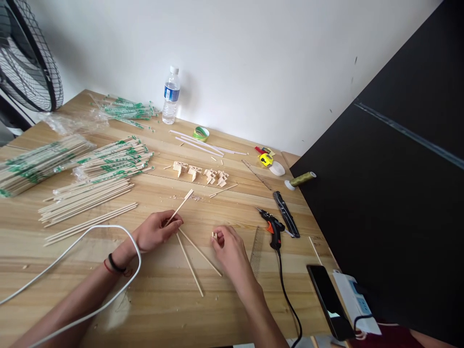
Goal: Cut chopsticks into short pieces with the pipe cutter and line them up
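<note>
My left hand (156,231) is closed on a pair of wooden chopsticks (183,202), which point up and away to the right. Two more loose sticks (199,251) lie on the table beside that hand, fanning toward me. To the right, my right hand (228,246) pinches some small cut wooden pieces (214,236) between thumb and fingers; their exact number is hidden. Beyond both hands stand several small stepped wooden assemblies (195,170) in a row. A clear ruler (256,251) lies just right of my right hand.
Bundles of chopsticks (97,193), some wrapped, cover the left side. At right lie a glue gun (273,227) with its cord, a black cutter (286,215), a phone (329,302) and a power strip (357,302). A water bottle (171,96) stands by the wall. A white cable (136,246) crosses my left forearm.
</note>
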### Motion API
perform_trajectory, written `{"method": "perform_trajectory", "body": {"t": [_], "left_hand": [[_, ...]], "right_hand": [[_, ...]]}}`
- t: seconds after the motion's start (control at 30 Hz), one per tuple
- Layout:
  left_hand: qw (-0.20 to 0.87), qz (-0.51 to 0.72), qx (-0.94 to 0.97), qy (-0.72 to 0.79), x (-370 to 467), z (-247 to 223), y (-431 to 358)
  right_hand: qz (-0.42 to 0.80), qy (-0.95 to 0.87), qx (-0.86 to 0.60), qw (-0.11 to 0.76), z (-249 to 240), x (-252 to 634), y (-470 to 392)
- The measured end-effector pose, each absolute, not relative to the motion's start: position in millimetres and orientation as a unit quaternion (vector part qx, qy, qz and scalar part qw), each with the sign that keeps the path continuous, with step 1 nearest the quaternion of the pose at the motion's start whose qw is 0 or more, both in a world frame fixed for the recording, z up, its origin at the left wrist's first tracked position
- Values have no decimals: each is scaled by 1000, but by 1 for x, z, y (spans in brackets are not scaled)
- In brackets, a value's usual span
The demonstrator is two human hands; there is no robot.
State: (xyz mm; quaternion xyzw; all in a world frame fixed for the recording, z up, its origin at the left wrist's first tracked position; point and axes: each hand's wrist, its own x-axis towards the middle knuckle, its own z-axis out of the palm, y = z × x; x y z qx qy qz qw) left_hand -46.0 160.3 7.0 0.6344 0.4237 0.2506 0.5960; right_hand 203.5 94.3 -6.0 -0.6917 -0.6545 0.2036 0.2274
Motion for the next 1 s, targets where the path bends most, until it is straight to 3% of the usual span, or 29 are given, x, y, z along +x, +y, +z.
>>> {"method": "perform_trajectory", "body": {"t": [0.37,1.0], "left_hand": [[584,253,641,429,-45,8,160],[584,251,643,427,-45,8,160]], "right_hand": [[192,-719,-648,163,-9,206,101],[282,-690,-635,201,-3,217,101]]}}
